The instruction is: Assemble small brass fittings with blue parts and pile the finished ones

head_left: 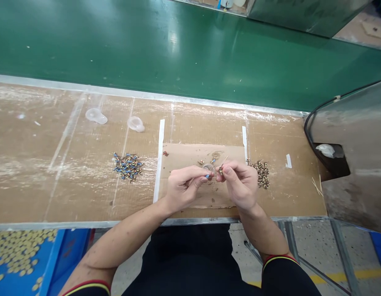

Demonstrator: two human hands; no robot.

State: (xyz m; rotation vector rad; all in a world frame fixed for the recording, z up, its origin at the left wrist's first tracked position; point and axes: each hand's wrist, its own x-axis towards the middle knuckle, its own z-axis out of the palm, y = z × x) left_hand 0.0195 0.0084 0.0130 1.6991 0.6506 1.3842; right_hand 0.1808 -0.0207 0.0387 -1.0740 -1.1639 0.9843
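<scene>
My left hand (pixel 184 186) pinches a small blue-tipped part (pixel 207 176) between thumb and fingertips. Close beside it, my right hand (pixel 242 184) is closed on a thin wooden stick (pixel 226 158); a small dark-gold piece (pixel 221 169) shows at its fingertips, partly covered. Just behind the fingers sits a small clear round dish (pixel 208 167), partly hidden. A few loose small parts (pixel 213 160) lie beyond it on a stained brown sheet (pixel 176 160). To the left is a pile of blue-and-gold parts (pixel 128 166); to the right, a pile of gold parts (pixel 262 174).
Two clear plastic cups (pixel 135 123) lie at the back left. White tape strips (pixel 160 158) flank the sheet. A green belt (pixel 147 49) runs behind the bench. At right stand a metal housing (pixel 356 123) and loose thin sticks (pixel 317 187). Yellow discs (pixel 20 250) fill a blue tray below.
</scene>
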